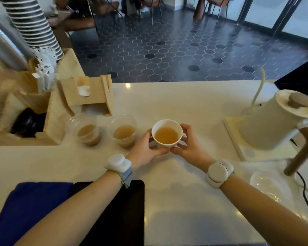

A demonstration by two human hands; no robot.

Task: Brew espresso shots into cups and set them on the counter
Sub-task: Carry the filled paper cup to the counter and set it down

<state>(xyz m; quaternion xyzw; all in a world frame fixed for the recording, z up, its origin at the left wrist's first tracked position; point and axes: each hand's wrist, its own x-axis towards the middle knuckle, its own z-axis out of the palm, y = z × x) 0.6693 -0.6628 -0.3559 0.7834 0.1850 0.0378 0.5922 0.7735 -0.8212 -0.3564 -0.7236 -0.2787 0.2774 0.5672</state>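
Left hand (pixel 146 150) and right hand (pixel 188 146) both grip the white cup (pixel 167 133), upright between them; clear cups (pixel 124 131) lie just left on the tabletop (pixel 185 107)

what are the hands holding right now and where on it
Both the left hand and right hand hold the white paper cup by its sides, fingers curled around its wall.

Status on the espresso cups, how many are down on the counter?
Done: two clear plastic cups with tan liquid stand side by side on the white counter. In hand: a third, a white paper cup of the same liquid, gripped by the left hand and right hand just right of them. Whether it has touched down cannot be told. Left: release it; any further cups are unknown.
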